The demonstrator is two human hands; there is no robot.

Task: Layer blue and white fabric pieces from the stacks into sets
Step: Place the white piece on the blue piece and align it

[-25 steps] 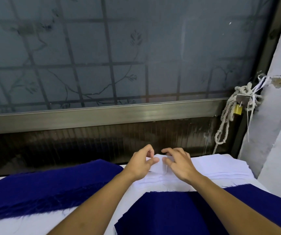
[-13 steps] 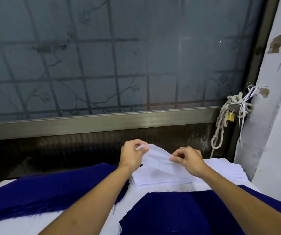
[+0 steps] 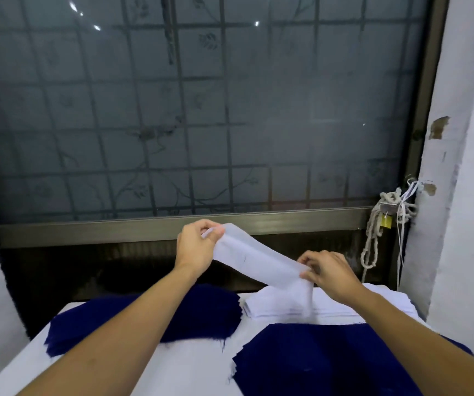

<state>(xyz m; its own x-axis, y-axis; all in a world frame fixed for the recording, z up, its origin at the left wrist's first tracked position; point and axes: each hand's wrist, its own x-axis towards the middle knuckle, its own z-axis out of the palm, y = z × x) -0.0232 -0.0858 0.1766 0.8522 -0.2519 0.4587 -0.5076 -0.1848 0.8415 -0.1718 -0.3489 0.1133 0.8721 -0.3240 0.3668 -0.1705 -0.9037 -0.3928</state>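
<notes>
Over table (image 3: pixel 190 364), white piece (image 3: pixel 256 261) pinched between both hands' fingertips

Ahead of me I saw a frosted window (image 3: pixel 230 124) with a leaf pattern and a grid of bars showing through it. A metal rail (image 3: pixel 87 231) ran along its foot, above a dark panel (image 3: pixel 87 270). At the right, a knotted rope (image 3: pixel 373 232) hung with a brass padlock (image 3: pixel 386 222), beside a white wall (image 3: pixel 464 224) with chipped patches (image 3: pixel 439 127). The surface (image 3: pixel 190 364) was white.
</notes>
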